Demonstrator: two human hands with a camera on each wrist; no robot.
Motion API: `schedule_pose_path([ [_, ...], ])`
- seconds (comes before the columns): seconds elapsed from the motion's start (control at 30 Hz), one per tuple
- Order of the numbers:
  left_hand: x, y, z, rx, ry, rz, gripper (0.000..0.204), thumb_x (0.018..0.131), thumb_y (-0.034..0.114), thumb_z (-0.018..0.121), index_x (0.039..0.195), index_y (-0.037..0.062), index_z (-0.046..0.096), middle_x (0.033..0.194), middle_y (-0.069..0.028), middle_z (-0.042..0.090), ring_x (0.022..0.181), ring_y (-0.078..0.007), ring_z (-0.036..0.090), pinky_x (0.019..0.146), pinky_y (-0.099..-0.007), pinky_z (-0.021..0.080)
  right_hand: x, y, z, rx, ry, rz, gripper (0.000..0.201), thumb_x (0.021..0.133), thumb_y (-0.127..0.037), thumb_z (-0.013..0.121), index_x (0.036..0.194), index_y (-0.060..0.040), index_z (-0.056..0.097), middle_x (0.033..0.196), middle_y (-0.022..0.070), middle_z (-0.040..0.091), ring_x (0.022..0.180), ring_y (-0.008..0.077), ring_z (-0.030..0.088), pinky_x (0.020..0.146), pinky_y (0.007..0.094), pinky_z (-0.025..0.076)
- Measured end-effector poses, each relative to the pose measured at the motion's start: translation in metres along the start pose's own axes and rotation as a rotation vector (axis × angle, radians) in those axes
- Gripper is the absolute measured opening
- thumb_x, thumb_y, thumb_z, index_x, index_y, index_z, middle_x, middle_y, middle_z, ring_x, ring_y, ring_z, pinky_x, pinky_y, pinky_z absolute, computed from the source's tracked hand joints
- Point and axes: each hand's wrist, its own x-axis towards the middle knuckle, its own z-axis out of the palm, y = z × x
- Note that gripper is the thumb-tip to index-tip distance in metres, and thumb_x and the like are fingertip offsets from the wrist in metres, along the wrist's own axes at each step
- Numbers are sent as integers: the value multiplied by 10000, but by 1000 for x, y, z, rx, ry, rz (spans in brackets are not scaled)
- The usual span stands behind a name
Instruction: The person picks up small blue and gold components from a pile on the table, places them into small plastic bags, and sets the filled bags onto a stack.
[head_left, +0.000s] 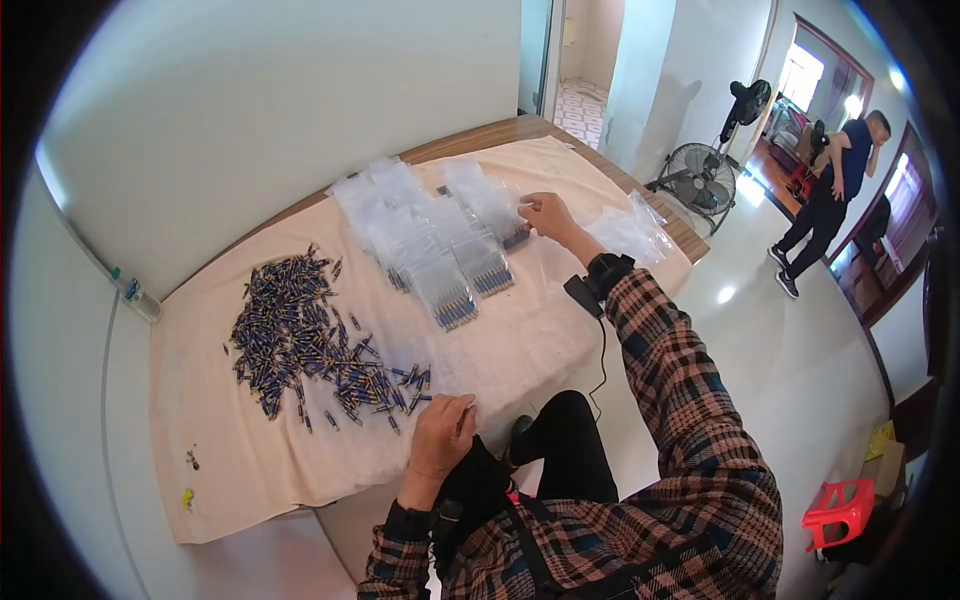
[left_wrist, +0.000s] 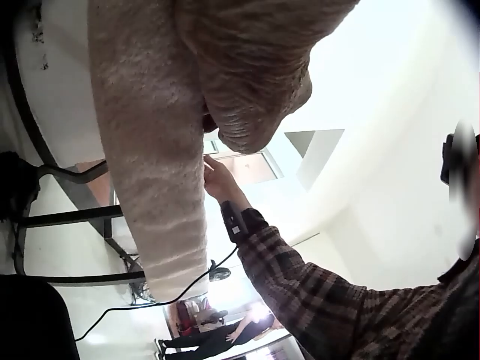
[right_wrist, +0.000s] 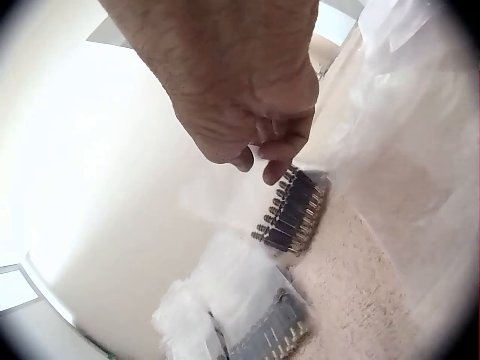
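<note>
A pile of small dark blue and gold cylindrical pieces (head_left: pixel 290 335) lies spread on the cloth to the left. Further right, clear plastic bags (head_left: pixel 430 250) lie overlapping, each with pieces lined up in a row at its near end. My right hand (head_left: pixel 548 217) is at the right side of these bags, where thumb and finger pinch the edge of a clear bag (right_wrist: pixel 289 214) holding one such row. My left hand (head_left: pixel 440 435) is over the table's near edge, beside the pile, fingers curled; whether they hold something I cannot tell.
A pinkish cloth (head_left: pixel 520 350) covers the wooden table. More clear plastic (head_left: pixel 635 230) lies at its right end. A bottle (head_left: pixel 138 295) stands by the wall. Beyond the table are a floor fan (head_left: pixel 697 178), a standing person (head_left: pixel 835 190) and a red stool (head_left: pixel 838 512).
</note>
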Motion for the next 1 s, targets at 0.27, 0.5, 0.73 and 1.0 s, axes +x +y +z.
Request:
schedule_pose_path([
  [0.27,-1,-1,1,22,15,0,204,759,-29,637,959,9,627,755,-123,567,584,-250,559,530,-321,440,-4,0,-16,68,135,-63,386,854,-101,585,1206,52,546,994,154,678,684,157,684,448,250,502],
  [0.5,-1,1,3,32,28,-17,180,756,-36,625,930,10,636,748,-122,575,580,-244,558,526,-310,440,-57,27,-65,146,228,-42,323,852,-105,592,1142,37,599,869,133,696,663,154,682,482,252,520],
  [0.73,-2,-1,7,57,38,5,173,759,-45,612,918,14,639,746,-111,579,575,-213,559,523,-278,438,-152,38,-83,-302,299,-242,280,822,-105,627,1084,-8,647,882,105,700,802,234,668,717,332,533],
  [1.0,-2,6,9,86,14,-57,175,726,-24,609,896,12,628,766,-147,593,675,-305,585,608,-351,479,-183,34,-37,-708,268,-515,251,775,-141,671,1002,-32,671,993,65,675,1038,265,566,875,386,471],
])
